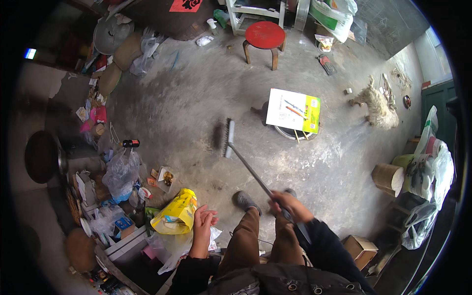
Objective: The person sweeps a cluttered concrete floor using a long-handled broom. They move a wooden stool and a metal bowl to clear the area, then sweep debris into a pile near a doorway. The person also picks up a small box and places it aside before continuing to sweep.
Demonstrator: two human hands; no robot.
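Observation:
My right hand (289, 207) is closed around the grey handle of a long-handled floor brush (250, 169). The brush head (231, 137) is on the concrete floor ahead of my feet, its dark bristles facing left. My left hand (203, 217) holds nothing; its fingers are loosely bent and partly spread. Just left of that hand is a yellow plastic bag (176, 214) with things inside. A grey clog (246, 201) shows on one foot, and the other foot is mostly hidden behind my right hand.
Ahead stands a red round stool (265, 35). A white-and-green booklet (284, 108) bearing pens covers part of a round pan (284, 132). A shaggy pale dog (381, 107) is at right. Bags, a dark bottle (131, 143) and a food tray (166, 179) line the left. A cardboard box (360, 252) sits lower right.

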